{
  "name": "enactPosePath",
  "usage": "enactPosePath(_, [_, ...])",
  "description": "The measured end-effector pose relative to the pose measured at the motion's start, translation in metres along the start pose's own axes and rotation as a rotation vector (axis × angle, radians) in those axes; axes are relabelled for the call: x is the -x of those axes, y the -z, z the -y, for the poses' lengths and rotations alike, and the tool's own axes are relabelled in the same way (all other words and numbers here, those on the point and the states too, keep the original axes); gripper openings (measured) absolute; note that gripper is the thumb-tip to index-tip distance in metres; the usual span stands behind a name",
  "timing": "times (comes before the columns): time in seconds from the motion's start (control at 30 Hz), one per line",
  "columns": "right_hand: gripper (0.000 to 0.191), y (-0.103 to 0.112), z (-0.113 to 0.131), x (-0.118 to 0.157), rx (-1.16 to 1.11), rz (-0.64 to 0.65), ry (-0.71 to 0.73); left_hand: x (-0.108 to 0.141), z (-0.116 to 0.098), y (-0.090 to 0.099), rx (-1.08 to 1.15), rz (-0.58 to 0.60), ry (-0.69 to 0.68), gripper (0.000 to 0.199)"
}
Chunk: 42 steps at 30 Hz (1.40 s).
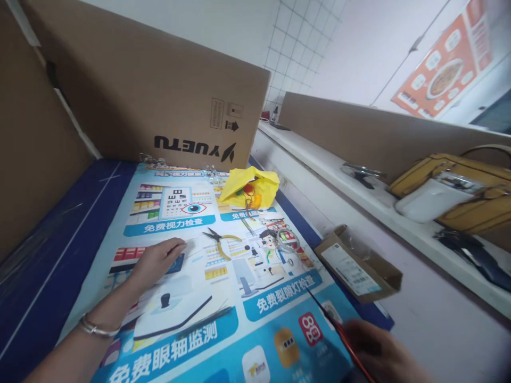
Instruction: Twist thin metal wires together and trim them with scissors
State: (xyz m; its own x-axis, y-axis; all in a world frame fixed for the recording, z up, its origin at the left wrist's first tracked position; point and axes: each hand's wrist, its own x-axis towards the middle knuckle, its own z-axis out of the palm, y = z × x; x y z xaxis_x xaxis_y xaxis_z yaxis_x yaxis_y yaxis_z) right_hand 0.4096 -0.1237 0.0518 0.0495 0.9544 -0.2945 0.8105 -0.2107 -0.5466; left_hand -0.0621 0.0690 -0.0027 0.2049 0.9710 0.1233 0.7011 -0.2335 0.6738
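My left hand [162, 259] rests on the printed poster sheet [187, 295] at the left, its fingers bent together; whatever the fingertips hold is too small to make out. At the lower right, my right hand [377, 346], slightly blurred, holds a thin dark tool with a red handle [345, 340], its tip pointing up and left over the sheet. Pliers with yellow handles [221, 242] lie with parted jaws right of my left hand. A bundle of thin wires [205, 321] lies nearer me. Farther back, a yellow bag [251, 186] holds red and orange items.
Tall cardboard panels [159, 90] stand behind and at the left. An open small cardboard box [359, 266] is at the right edge. A coil of wire [288, 240] lies on the sheet. On the right ledge are a yellow handbag [451, 186] and a white object [433, 199].
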Motion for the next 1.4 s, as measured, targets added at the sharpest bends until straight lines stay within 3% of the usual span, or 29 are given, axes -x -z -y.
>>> enactPosePath(0.07, [0.024, -0.005, 0.019, -0.025, 0.034, 0.066, 0.048, 0.000, 0.000, 0.000, -0.010, 0.003, 0.008, 0.033])
enactPosePath(0.2, [0.033, -0.015, 0.034, -0.051, 0.225, -0.044, 0.105, 0.000, 0.003, 0.001, -0.046, 0.002, 0.025, 0.034])
enactPosePath(0.3, [0.038, -0.021, 0.029, -0.050, 0.283, -0.118, 0.132, -0.002, 0.006, 0.000, -0.066, -0.009, 0.027, 0.033])
enactPosePath(0.43, [0.039, -0.024, 0.023, -0.049, 0.370, -0.228, 0.046, -0.004, 0.003, 0.001, -0.102, -0.040, 0.054, 0.034])
enactPosePath(0.63, [0.022, -0.030, 0.030, -0.039, 0.420, -0.347, 0.025, -0.004, -0.011, 0.005, -0.125, -0.062, 0.115, 0.035])
enactPosePath(0.73, [0.025, -0.040, 0.055, -0.034, 0.389, -0.481, 0.081, -0.004, -0.010, 0.005, -0.111, -0.083, 0.132, 0.035])
enactPosePath(0.83, [0.026, -0.056, 0.098, -0.045, 0.356, -0.334, 0.342, -0.003, -0.004, 0.002, -0.075, -0.089, 0.095, 0.030])
enactPosePath(0.9, [0.026, -0.065, 0.131, -0.065, 0.372, -0.259, 0.475, -0.002, 0.001, 0.000, -0.042, -0.063, 0.053, 0.032])
enactPosePath(1.0, [0.024, -0.075, 0.178, -0.108, 0.383, -0.276, 0.599, -0.001, 0.005, -0.001, -0.061, -0.089, 0.009, 0.033])
enactPosePath(1.1, [0.024, -0.087, 0.215, -0.153, 0.364, -0.324, 0.614, -0.001, 0.006, -0.003, -0.091, -0.128, -0.025, 0.033])
enactPosePath(1.27, [0.029, -0.117, 0.244, -0.195, 0.391, -0.142, 0.650, -0.001, 0.008, -0.005, -0.120, -0.198, -0.001, 0.034])
enactPosePath(1.4, [0.026, -0.138, 0.245, -0.203, 0.406, -0.121, 0.635, -0.003, 0.005, 0.001, -0.079, -0.217, 0.160, 0.033])
